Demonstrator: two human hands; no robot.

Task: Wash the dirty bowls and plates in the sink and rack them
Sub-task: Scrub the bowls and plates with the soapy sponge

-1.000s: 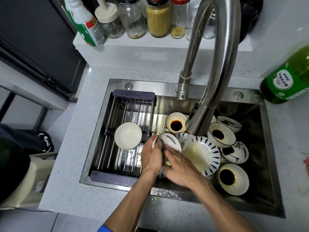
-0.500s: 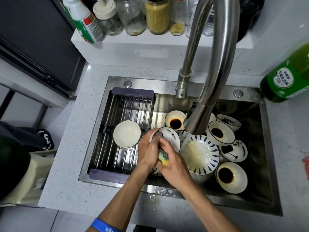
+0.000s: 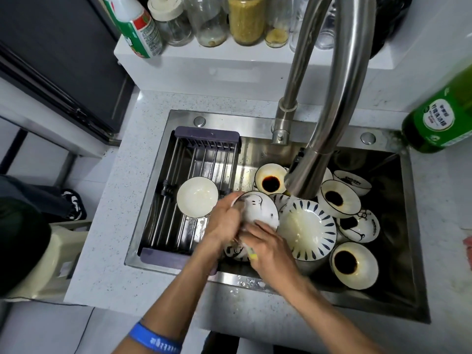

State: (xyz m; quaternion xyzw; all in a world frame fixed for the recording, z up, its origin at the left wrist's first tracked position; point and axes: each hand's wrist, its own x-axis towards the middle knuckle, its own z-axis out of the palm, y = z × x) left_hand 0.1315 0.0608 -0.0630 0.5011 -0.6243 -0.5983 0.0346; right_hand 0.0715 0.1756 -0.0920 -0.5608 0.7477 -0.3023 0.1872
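The left hand (image 3: 224, 221) is gripping the rim of a white cartoon-printed bowl (image 3: 259, 210), holding it tilted over the sink (image 3: 255, 154) with its outer side facing the camera. The right hand (image 3: 270, 249) is curling around a yellow sponge (image 3: 253, 256), only a small corner of which is showing, and is pressing against the lower edge of that bowl. A blue wristband (image 3: 155, 339) is sitting on the left forearm.

A dish rack (image 3: 194, 149) with steel bars and purple end pieces is spanning the left part of the sink. One plain white bowl (image 3: 197, 196) is resting upright on the rack, just beside the left hand.

The remaining dishes are lying piled in the right part of the sink:
- a blue-striped plate (image 3: 307, 229), touching the held bowl;
- three bowls holding dark sauce (image 3: 271, 178) (image 3: 338, 198) (image 3: 353, 264);
- two printed bowls (image 3: 358, 226) (image 3: 352, 181) toward the right wall.

The faucet (image 3: 332, 98) is arching over the pile, its head hanging above the dishes. A green bottle (image 3: 441, 118) is lying on the table at the right of the sink. Jars (image 3: 246, 20) and a spray bottle (image 3: 135, 26) are standing on the white shelf (image 3: 204, 60) behind the sink
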